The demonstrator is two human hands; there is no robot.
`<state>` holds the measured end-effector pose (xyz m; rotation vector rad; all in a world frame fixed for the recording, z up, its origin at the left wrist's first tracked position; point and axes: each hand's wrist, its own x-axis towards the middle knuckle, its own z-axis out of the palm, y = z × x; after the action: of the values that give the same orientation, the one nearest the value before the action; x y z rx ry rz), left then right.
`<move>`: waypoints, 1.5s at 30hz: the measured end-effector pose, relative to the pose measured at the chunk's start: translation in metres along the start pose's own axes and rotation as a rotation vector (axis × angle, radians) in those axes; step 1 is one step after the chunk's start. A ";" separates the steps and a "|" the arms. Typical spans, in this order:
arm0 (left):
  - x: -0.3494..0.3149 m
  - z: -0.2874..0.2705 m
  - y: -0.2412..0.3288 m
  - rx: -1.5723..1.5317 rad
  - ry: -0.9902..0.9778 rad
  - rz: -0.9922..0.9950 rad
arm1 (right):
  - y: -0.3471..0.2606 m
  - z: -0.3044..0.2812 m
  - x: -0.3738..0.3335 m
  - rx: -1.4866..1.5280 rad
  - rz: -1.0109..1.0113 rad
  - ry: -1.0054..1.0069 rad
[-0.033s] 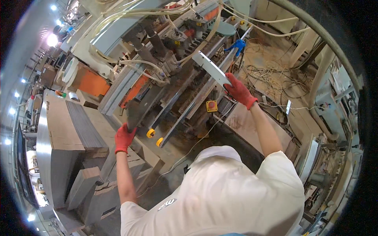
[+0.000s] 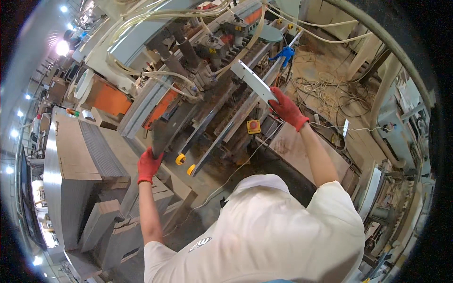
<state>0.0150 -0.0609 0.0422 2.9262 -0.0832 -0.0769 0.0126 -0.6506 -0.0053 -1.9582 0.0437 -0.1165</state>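
My right hand point(image 2: 289, 110), in a red glove, grips the near end of a narrow white panel point(image 2: 254, 81) with small holes along it. The panel is held at a slant above the machine's rails point(image 2: 225, 133). On the left, my left hand point(image 2: 150, 166), also red-gloved, is closed around the near end of a flat grey board point(image 2: 167, 131). That board stretches away under the machine's heads point(image 2: 188, 75); its far end is hard to make out.
Yellow round caps point(image 2: 180, 159) end the rails. A red button on a yellow box point(image 2: 254, 127) sits beside them. Stacked grey panels point(image 2: 78, 151) stand at left. A blue glove point(image 2: 285, 55) lies on the far rail. Tangled hoses point(image 2: 330, 89) cover the floor at right.
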 end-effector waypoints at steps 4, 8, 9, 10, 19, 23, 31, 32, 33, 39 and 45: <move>-0.011 0.011 -0.012 -0.065 0.116 0.019 | 0.047 -0.007 0.007 0.062 -0.093 0.031; -0.004 0.004 -0.003 -0.180 0.051 0.014 | 0.099 -0.043 0.010 0.507 0.035 -0.026; -0.010 0.009 -0.002 -0.078 0.153 0.022 | 0.109 -0.045 0.015 0.369 0.006 -0.013; -0.019 0.006 -0.004 -0.056 0.067 -0.002 | 0.087 -0.038 0.010 0.179 -0.146 -0.089; -0.011 0.024 -0.023 0.036 0.111 -0.034 | 0.029 -0.002 0.043 0.104 0.143 -0.285; 0.005 0.012 -0.024 0.084 0.096 -0.003 | 0.025 0.011 0.046 0.111 0.072 -0.212; 0.029 0.003 -0.016 -0.059 0.095 0.034 | 0.028 0.007 0.039 -0.228 -0.305 -0.086; 0.020 0.010 -0.025 -0.078 0.170 0.024 | 0.016 0.023 0.041 -0.236 -0.292 -0.046; 0.009 0.024 -0.042 -0.003 0.195 0.023 | -0.036 0.038 0.038 -0.219 -0.289 -0.147; 0.018 0.014 -0.015 0.036 0.154 0.059 | -0.070 0.027 0.013 -0.704 -0.110 -0.027; 0.026 0.012 -0.018 0.051 0.077 0.060 | -0.062 0.021 0.002 -0.676 -0.104 0.008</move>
<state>0.0414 -0.0475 0.0256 2.9705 -0.1635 0.0474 0.0156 -0.6075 0.0443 -2.6357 -0.0167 -0.1963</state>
